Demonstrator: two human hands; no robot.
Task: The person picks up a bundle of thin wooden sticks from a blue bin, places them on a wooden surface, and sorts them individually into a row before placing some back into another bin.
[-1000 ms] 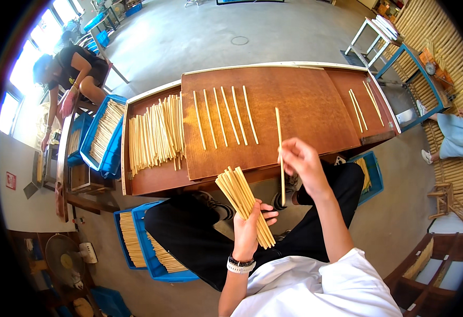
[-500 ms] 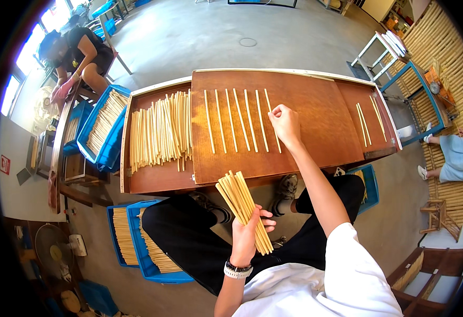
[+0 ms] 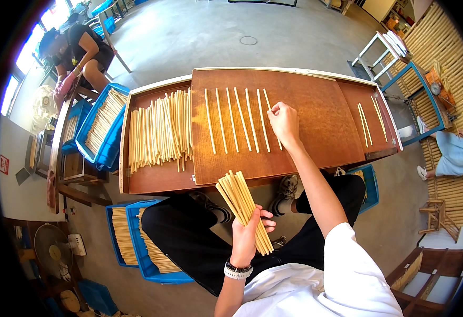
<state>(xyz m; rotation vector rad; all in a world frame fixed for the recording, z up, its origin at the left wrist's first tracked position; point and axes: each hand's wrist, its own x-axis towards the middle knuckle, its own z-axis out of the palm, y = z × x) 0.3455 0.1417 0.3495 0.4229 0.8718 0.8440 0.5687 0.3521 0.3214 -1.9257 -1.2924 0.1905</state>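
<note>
My left hand (image 3: pixel 248 232) is closed round a bundle of thin pale sticks (image 3: pixel 238 196), held tilted above my lap. My right hand (image 3: pixel 284 124) rests over the brown wooden board (image 3: pixel 316 142), its fingers pinched at the rightmost stick (image 3: pixel 267 99) of a spaced row. Part of that stick is covered by the fingers. To its left, several similar sticks (image 3: pixel 240 119) lie apart from one another, roughly upright in view. The board spans a shallow wooden tray table (image 3: pixel 160 182).
A dense pile of sticks (image 3: pixel 157 129) fills the tray's left part; a few sticks (image 3: pixel 364 124) lie at its right end. Blue crates of sticks (image 3: pixel 105 153) stand at left, with others (image 3: pixel 136 240) by my legs. One person (image 3: pixel 78 53) sits far left, another (image 3: pixel 456 153) at right.
My right hand has shifted very slightly up and left, still at the rightmost stick. The bundle in my left hand stays put.
</note>
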